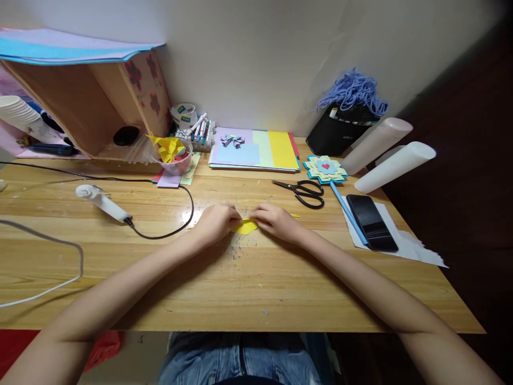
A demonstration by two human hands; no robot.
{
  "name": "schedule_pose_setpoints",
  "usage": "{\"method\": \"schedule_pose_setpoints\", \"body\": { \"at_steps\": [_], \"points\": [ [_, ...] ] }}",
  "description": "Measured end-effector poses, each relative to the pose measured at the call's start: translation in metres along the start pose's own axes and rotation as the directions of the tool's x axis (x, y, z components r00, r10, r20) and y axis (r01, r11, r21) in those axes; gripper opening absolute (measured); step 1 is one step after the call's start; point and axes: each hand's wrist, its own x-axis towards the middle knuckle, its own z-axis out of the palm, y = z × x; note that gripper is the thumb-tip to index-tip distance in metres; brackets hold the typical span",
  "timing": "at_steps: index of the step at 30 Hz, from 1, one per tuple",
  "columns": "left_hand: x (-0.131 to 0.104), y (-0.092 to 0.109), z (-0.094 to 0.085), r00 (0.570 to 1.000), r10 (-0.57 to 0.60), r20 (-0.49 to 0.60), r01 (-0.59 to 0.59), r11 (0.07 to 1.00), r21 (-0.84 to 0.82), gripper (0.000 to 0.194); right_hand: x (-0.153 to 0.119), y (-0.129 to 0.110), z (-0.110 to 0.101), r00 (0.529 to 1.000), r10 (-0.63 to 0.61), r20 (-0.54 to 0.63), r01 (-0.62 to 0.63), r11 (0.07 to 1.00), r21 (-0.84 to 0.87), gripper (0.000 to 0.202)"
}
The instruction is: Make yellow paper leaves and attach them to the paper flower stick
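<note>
A small piece of yellow paper [245, 228] with a pointed lower edge lies between my hands at the middle of the table. My left hand [217, 222] pinches its left side, fingers closed. From the right, my right hand [276, 221] has its fingers pressed together on the paper's other side. Part of the sheet is hidden under the fingertips. Thin yellow tips stick out beyond both hands. Black-handled scissors [306, 192] rest beyond my right hand, blades pointing left.
A white glue gun [102, 203] with a black cord lies left. Behind stand a tub of folded yellow paper [170, 151], markers [203, 131] and coloured sheets [256, 160]. At right are a paper flower [325, 169], a phone [371, 222], white rolls [395, 167] and a yarn-topped black holder [334, 133].
</note>
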Motion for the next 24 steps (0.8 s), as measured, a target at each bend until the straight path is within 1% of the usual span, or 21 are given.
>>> {"method": "schedule_pose_setpoints", "body": {
  "at_steps": [3,5,7,10,12,15,17,21,24],
  "points": [
    [-0.002,0.000,0.001,0.997,0.073,0.004,-0.073,0.991,0.109,0.024,-0.003,0.004,0.004,0.999,-0.037,-0.034,0.032,0.993,-0.111,0.022],
    [-0.005,0.000,0.002,0.990,0.136,0.033,-0.140,0.969,0.205,0.024,-0.005,0.006,0.006,0.997,-0.065,-0.043,0.056,0.980,-0.190,0.023],
    [-0.008,0.000,0.003,0.979,0.190,0.076,-0.204,0.932,0.300,0.025,-0.007,0.008,0.007,0.992,-0.119,-0.039,0.105,0.960,-0.259,0.024],
    [-0.013,0.003,0.003,0.967,0.216,0.136,-0.253,0.881,0.399,0.028,-0.010,0.011,0.006,0.976,-0.217,-0.007,0.202,0.920,-0.337,0.028],
    [-0.018,0.004,0.002,0.959,0.226,0.171,-0.279,0.857,0.434,0.029,-0.012,0.012,0.006,0.967,-0.254,0.027,0.246,0.895,-0.373,0.030],
    [-0.024,0.002,0.002,0.943,0.252,0.216,-0.327,0.816,0.476,0.029,-0.015,0.013,0.005,0.964,-0.259,0.066,0.263,0.875,-0.406,0.031],
    [-0.029,-0.002,0.002,0.938,0.262,0.227,-0.344,0.782,0.520,0.029,-0.017,0.013,0.005,0.963,-0.255,0.082,0.266,0.874,-0.406,0.032],
    [-0.040,-0.007,0.006,0.939,0.279,0.203,-0.344,0.727,0.594,0.033,-0.021,0.011,0.001,0.966,-0.234,0.113,0.260,0.877,-0.403,0.033],
    [-0.047,-0.009,0.010,0.952,0.263,0.157,-0.304,0.745,0.593,0.036,-0.025,0.009,-0.004,0.974,-0.189,0.129,0.226,0.881,-0.415,0.035]
  ]
}}
